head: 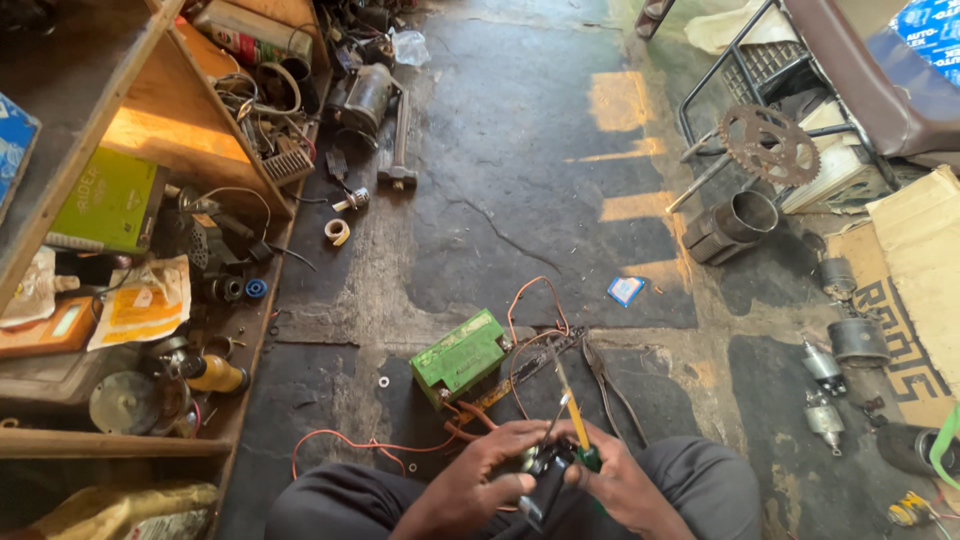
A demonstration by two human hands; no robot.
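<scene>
Wooden shelf unit [150,120], left, holding a flat yellow-green carton [110,205]; green box-shaped battery [458,355] on the floor ahead of the hands, orange wires trailing; left hand [480,478] closed around a small dark metal part [545,462] at the lap; right hand [620,480] gripping a green-and-yellow screwdriver [578,425], shaft slanting away; small blue-and-white packet [626,290] beyond.

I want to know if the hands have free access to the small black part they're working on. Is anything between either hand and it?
Nothing visible does. The left hand grips the small black part directly, and the right hand touches it while holding a yellow-and-green screwdriver. The green battery and orange wires lie on the floor beyond.
</scene>
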